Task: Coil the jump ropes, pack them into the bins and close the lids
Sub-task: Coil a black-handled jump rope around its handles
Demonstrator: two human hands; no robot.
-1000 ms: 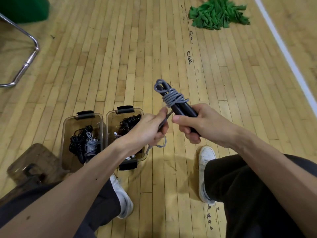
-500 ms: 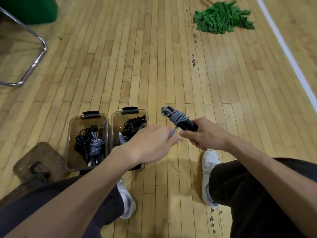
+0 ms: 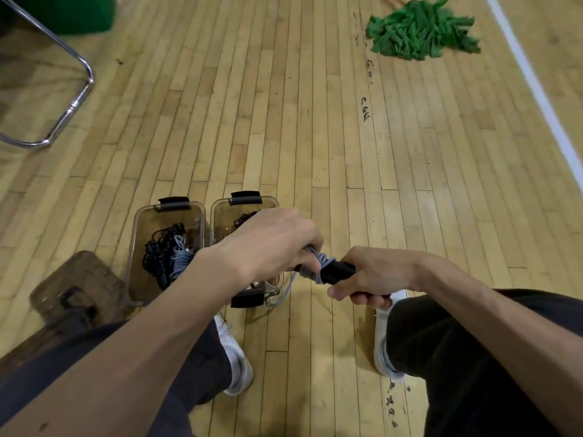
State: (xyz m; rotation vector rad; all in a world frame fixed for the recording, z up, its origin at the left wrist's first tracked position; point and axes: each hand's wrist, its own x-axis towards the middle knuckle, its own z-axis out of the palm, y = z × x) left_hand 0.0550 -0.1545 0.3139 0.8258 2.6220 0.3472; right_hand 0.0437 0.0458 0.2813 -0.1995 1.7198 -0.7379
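I hold a grey jump rope (image 3: 320, 263) wound round its black handles (image 3: 339, 271) just right of the bins. My right hand (image 3: 372, 275) grips the handles. My left hand (image 3: 274, 241) holds the wrapped end of the rope, fingers curled over the coils, and a loose grey tail hangs below it. Two clear bins stand open side by side on the floor. The left bin (image 3: 137, 234) holds coiled black and grey ropes (image 3: 168, 257). The right bin (image 3: 220, 216) is partly hidden under my left hand, and some black rope shows inside it.
A brown lid (image 3: 75, 288) lies on the floor left of the bins. A chrome chair leg (image 3: 72, 105) curves at the far left. A green pile (image 3: 419, 29) lies at the top right beside a white floor line (image 3: 536, 89). My white shoes (image 3: 235, 354) flank the floor below.
Both hands have dropped lower with the rope bundle and tipped it from upright to nearly level. My left hand has moved over the wrapped end, covering the right bin.
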